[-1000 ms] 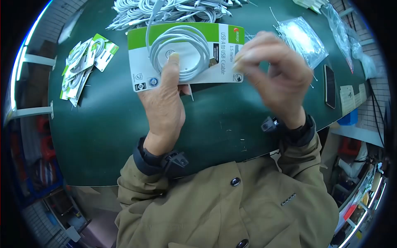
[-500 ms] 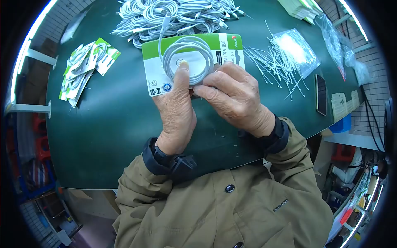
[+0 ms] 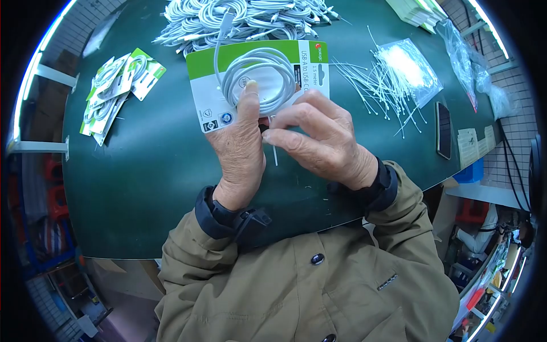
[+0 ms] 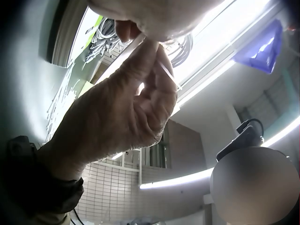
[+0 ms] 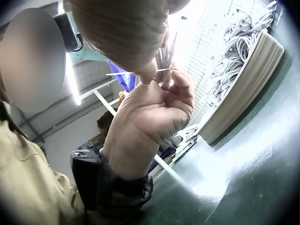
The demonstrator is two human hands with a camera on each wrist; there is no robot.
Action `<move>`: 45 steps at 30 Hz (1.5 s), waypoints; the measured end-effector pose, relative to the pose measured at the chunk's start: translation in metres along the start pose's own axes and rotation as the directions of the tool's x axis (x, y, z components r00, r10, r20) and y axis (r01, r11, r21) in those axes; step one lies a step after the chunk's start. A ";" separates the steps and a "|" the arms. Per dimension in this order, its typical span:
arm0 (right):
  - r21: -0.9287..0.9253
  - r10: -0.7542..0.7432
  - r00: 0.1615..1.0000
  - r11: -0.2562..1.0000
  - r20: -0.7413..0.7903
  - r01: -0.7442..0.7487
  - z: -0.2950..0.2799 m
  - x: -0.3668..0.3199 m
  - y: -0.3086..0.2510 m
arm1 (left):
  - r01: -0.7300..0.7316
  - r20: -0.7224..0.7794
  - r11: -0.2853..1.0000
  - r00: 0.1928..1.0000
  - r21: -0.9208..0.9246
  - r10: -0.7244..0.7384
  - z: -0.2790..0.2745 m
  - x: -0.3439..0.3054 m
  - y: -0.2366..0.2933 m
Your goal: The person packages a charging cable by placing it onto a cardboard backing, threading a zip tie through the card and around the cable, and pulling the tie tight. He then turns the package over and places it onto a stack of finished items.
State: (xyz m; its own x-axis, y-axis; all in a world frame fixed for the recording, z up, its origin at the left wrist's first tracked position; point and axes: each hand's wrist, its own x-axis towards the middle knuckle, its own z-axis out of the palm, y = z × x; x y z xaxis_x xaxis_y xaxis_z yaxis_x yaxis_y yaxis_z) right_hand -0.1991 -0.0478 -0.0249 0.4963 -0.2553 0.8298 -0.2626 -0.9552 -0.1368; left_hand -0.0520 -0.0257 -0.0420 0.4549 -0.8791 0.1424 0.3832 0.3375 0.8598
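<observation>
The left hand (image 3: 238, 148) grips a green and white card (image 3: 199, 94) from below, its thumb on a coiled white cable (image 3: 277, 62) that lies against the card's front. Against the card's lower edge, the right hand (image 3: 325, 137) pinches with thumb and forefinger close to the left fingers. A thin white tie (image 3: 275, 155) sticks out below the fingertips. In the right wrist view the tie (image 5: 163, 70) crosses the cable strands between both hands' fingertips. The left fingers behind the card are mostly hidden in the head view.
Behind the card lies a heap of white cables (image 3: 256, 23). Carded cables (image 3: 117, 85) lie at the left. Loose ties (image 3: 382, 85), a clear bag (image 3: 410, 68) and a phone (image 3: 443, 130) lie at the right, with stacked cards (image 3: 419, 14) at the back right.
The right hand has come from the card's right side to its lower edge, beside the left fingers. The tie's end now hangs below them. The card has shifted slightly.
</observation>
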 end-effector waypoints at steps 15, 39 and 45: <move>-0.113 0.129 0.992 0.985 0.002 -0.128 0.006 -0.006 0.002 | 0.094 0.064 0.995 0.993 0.011 -0.095 -0.002 -0.006 0.006; -0.058 0.071 0.988 0.995 -0.138 -0.079 0.013 -0.011 -0.007 | 0.114 0.205 0.993 0.972 0.018 -0.116 -0.009 -0.005 0.009; 0.003 0.062 0.986 0.998 -0.156 -0.062 0.012 -0.010 -0.009 | 0.127 0.208 0.992 0.970 0.012 -0.127 -0.007 -0.005 0.011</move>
State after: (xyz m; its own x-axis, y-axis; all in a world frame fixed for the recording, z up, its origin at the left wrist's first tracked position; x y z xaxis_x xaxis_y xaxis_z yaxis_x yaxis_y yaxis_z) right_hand -0.1914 -0.0386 -0.0387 0.3438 -0.2874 0.8940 -0.2903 -0.9379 -0.1899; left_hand -0.0446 -0.0157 -0.0369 0.2254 -0.9655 0.1307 0.4286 0.2188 0.8766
